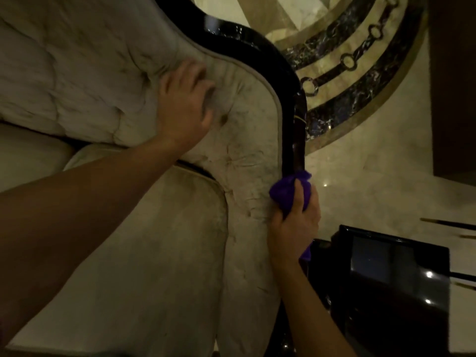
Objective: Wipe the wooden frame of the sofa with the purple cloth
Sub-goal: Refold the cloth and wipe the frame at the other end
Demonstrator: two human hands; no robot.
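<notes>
Pressing bunched purple cloth (286,193) against upright, seemingly near-vertical wooden frame (296,140).

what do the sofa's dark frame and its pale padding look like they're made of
The frame looks like dark wood under glossy lacquer, judging by its sharp light reflections. The padding seems a soft velvet-like fabric: matte, creased, with buttoned tufts.

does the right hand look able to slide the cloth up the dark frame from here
Probably yes: the right hand already presses the purple cloth on the wooden frame, and nothing sits on the curved stretch above.
</notes>
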